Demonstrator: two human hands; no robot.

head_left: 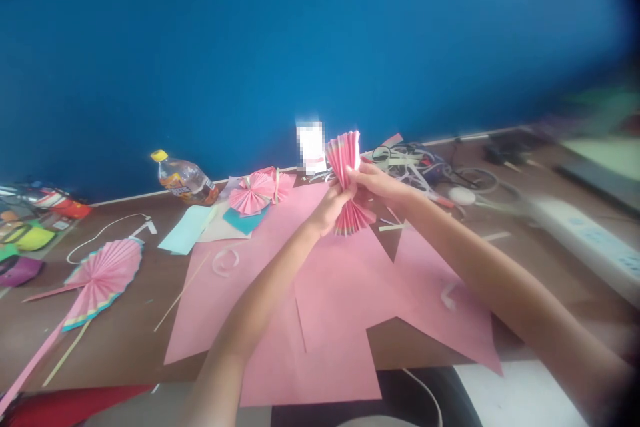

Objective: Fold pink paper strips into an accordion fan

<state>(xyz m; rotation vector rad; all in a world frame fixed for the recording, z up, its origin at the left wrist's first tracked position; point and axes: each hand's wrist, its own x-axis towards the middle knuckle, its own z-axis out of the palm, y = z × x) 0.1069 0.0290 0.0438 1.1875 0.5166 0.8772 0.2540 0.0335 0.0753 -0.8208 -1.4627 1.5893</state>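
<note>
A pleated pink paper fan [344, 152] stands upright between my hands above the table, pinched at its middle so that both ends flare out. My left hand [331, 208] grips its waist from the lower left, fingers closed. From the right, my right hand [373, 181] is closed on the same middle part. Beneath them lie large pink paper sheets [350, 287], overlapping one another. At the left rests a finished-looking round pleated pink fan [107, 270] with a blue and yellow edge. Further back is a bunch of folded pink paper rosettes [253, 193].
A tilted plastic bottle [185, 177] with a yellow cap stands near the blue wall. Light blue paper [186, 230] lies beside it. Tangled cables [420, 170] and paper scraps are at the back right, with a white power strip [585, 233] nearer. Colourful packets [65, 202] sit far left.
</note>
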